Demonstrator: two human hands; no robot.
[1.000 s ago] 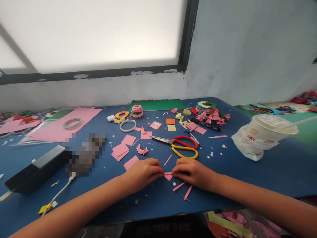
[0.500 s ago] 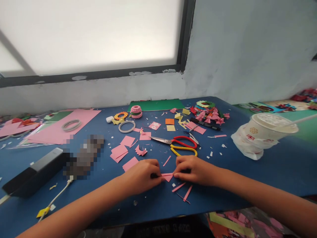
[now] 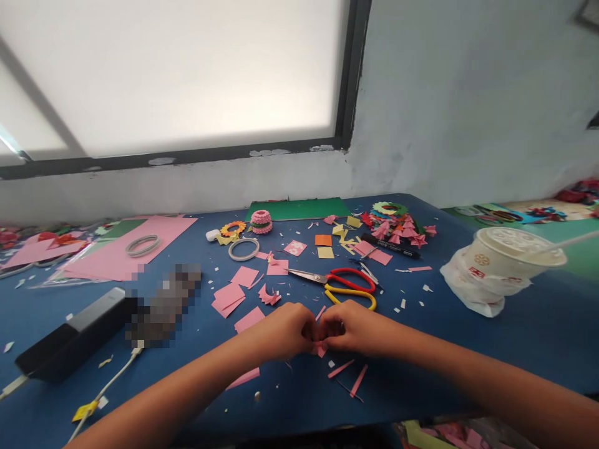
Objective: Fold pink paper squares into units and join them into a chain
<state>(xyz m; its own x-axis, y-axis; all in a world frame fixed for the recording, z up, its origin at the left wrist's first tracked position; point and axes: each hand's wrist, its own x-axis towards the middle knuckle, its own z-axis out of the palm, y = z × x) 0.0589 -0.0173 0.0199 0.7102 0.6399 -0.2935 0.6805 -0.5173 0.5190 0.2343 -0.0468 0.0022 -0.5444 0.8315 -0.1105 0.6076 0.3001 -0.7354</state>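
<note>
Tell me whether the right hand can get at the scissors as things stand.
Probably yes: the scissors lie just beyond the right hand, with nothing seen between. Its fingers are on the small pink paper, though, and may need freeing first.

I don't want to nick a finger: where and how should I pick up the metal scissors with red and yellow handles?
Probably best by the red loop and yellow loop, right hand coming from the right: the scissors lie flat, blades pointing left, loops at the right.
</note>
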